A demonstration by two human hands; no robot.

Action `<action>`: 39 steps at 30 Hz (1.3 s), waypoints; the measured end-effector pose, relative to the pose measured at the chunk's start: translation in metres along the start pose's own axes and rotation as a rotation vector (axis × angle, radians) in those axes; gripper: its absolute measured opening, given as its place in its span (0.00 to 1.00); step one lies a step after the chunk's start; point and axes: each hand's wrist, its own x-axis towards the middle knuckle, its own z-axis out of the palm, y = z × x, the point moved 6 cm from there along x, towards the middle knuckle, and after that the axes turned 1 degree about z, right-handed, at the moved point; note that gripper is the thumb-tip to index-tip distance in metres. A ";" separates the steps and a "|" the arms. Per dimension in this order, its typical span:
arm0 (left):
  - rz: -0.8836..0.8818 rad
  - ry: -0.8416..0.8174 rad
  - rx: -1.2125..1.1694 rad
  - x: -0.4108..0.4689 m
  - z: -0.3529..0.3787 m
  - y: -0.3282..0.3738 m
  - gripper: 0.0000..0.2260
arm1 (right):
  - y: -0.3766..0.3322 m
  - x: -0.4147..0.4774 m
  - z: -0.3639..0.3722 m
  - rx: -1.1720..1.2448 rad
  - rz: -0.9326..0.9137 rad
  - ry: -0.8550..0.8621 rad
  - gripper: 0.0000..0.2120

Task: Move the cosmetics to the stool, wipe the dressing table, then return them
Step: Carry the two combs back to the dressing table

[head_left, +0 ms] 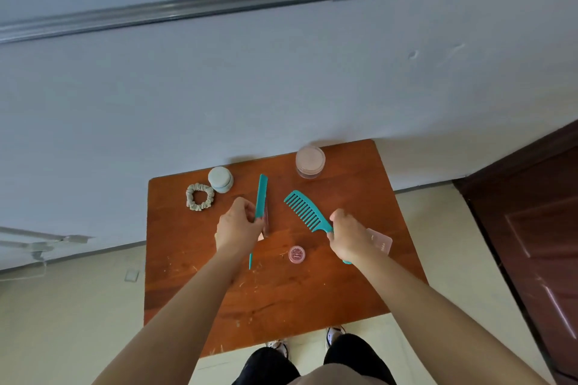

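On the brown wooden dressing table [275,297] my left hand [237,223] grips a teal tail comb [261,197] near its middle; the thin tail pokes out below my wrist. My right hand [347,234] holds the handle of a teal wide-tooth comb [305,209], teeth pointing left and down. A small pink round jar [296,254] lies between my hands. A pink card-like item [380,241] lies partly hidden under my right hand. At the back stand a pale pink jar [310,161] and a grey-blue jar [220,179], with a grey scrunchie [200,196] beside it.
The table stands against a pale wall [281,72]. A dark brown door [531,222] is at the right. My shoes [334,334] and legs show below the table's front edge. No stool is in view. Light scratches mark the table's front left.
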 end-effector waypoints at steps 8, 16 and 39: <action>0.206 0.034 -0.059 -0.012 -0.035 -0.004 0.15 | -0.016 -0.026 0.012 0.118 0.066 -0.076 0.15; 0.418 -0.028 -0.410 -0.047 -0.044 0.072 0.06 | 0.002 -0.102 -0.078 0.409 0.018 0.482 0.15; 1.301 -0.951 -0.429 -0.661 0.172 0.231 0.13 | 0.361 -0.721 0.020 0.729 0.715 1.513 0.05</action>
